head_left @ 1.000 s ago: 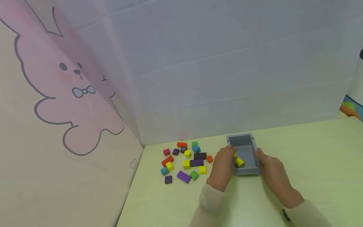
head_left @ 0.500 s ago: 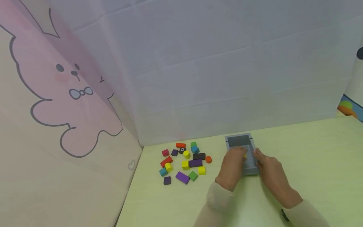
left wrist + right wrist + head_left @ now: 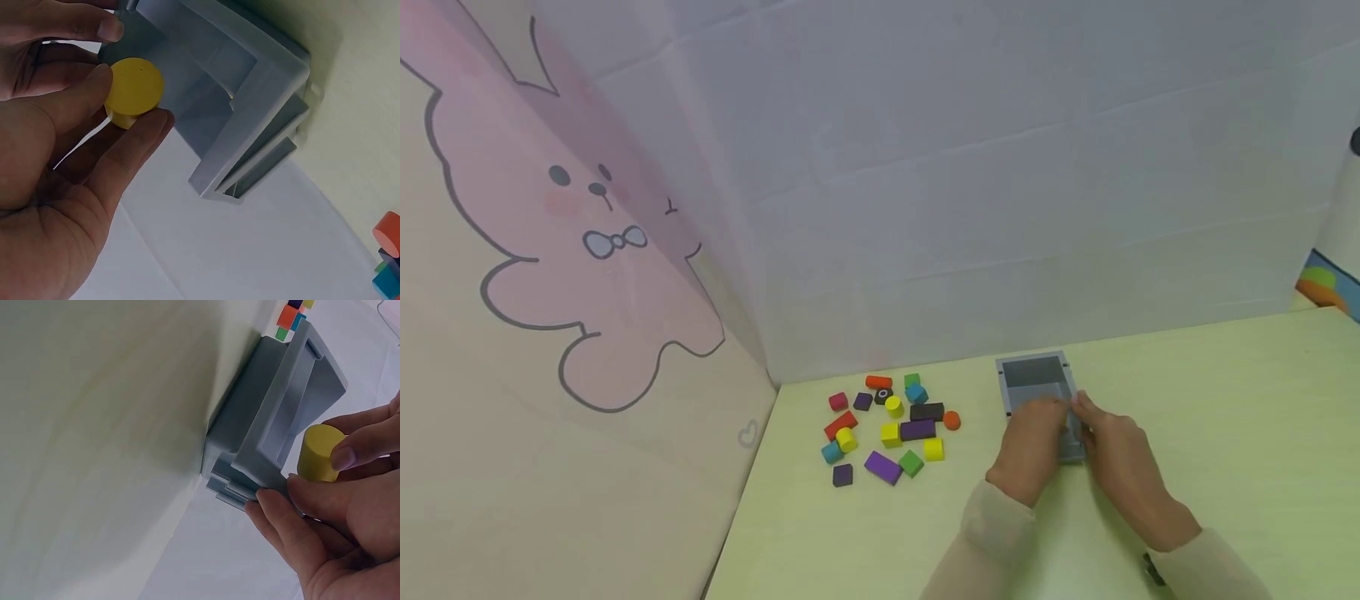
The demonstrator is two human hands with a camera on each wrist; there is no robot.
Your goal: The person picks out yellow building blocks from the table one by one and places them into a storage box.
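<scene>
My left hand (image 3: 1032, 446) reaches over the near half of a grey plastic box (image 3: 1033, 372) and pinches a yellow cylinder block (image 3: 134, 89) between thumb and fingers. In the right wrist view the yellow cylinder stands out clearly above the rim, close to the right hand's thumb. My right hand (image 3: 1123, 454) holds the box by its right wall, thumb at the rim and fingers along the outside (image 3: 284, 519). A small speck of yellow shows inside the box in the left wrist view; what it belongs to is hidden.
Left of the box, several coloured blocks lie scattered on the pale table (image 3: 820, 542), among them a purple block (image 3: 883, 467), a yellow cube (image 3: 891, 435) and an orange disc (image 3: 951, 420). A white-sheeted wall (image 3: 925, 208) rises behind, and a wall with a bunny drawing (image 3: 602, 317) stands left.
My left hand has moved rightward across the box, from its left wall toward the right hand, with a yellow cylinder. The right hand and the box stay in place.
</scene>
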